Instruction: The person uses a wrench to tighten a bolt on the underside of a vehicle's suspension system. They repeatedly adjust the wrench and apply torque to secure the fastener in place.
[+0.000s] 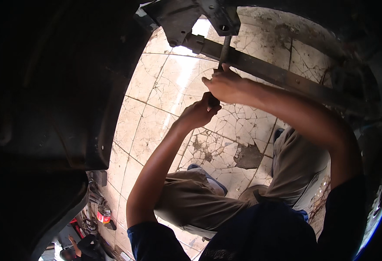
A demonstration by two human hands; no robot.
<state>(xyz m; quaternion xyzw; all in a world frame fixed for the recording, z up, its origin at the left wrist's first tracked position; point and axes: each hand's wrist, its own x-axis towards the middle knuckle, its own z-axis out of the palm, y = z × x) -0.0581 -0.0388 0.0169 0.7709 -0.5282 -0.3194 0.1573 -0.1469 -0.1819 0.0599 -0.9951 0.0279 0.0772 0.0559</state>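
Note:
A dark, slim metal rod (226,51) slants down from beneath a black bracket (222,27) with holes in it. Around the rod's lower part my right hand (228,86) is closed, thumb and a finger showing at its sides. Just below, my left hand (198,112) grips the dark lower end (212,102), its fingers curled. The rod's upper end goes out of sight behind the bracket. What kind of part or tool the rod is, I cannot tell, as my hands cover much of it.
A long dark bar (265,74) runs from the bracket to the right, behind my right hand. Large black panels (56,113) fill the left side. Cracked tiles (134,113) cover the floor. At lower left are a red-labelled container (104,214), metal parts and another person (86,248).

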